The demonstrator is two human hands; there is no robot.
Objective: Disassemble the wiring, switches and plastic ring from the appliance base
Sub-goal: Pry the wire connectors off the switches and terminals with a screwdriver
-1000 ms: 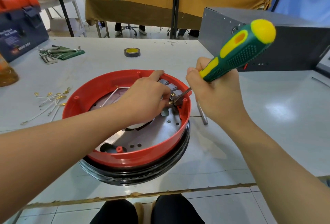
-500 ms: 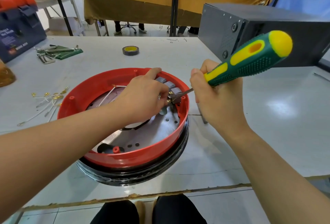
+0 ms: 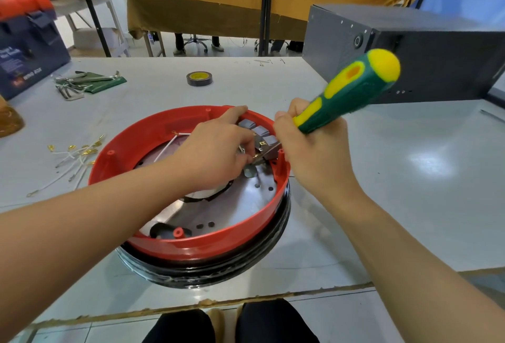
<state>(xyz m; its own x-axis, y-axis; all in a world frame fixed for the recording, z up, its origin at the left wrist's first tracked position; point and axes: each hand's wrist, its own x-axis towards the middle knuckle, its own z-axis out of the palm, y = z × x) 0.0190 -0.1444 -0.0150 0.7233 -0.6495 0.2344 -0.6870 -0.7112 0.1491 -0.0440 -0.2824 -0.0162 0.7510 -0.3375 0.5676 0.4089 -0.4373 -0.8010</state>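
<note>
The appliance base lies upside down at the table's middle: a red plastic ring (image 3: pixel 191 241) over a black rim and a silver metal plate (image 3: pixel 246 206). Three grey switches (image 3: pixel 259 131) sit inside the ring's far right wall. My left hand (image 3: pixel 216 155) reaches into the ring and pinches a small brass wire terminal beside the switches. My right hand (image 3: pixel 314 156) grips a green and yellow screwdriver (image 3: pixel 352 91), its metal tip against the terminals at the lowest switch. A white wire (image 3: pixel 166 148) still runs across the plate inside the ring.
Loose white wires with brass terminals (image 3: pixel 73 159) lie left of the base. A roll of tape (image 3: pixel 200 78), hex keys on a green pouch (image 3: pixel 87 83) and a dark toolbox (image 3: pixel 24 50) stand further back. A black metal box (image 3: pixel 410 50) fills the right rear.
The screwdriver handle has swung to the right and tilted lower while its tip stays at the switches. My left hand's fingers have closed tighter on the terminal. The camera has shifted slightly.
</note>
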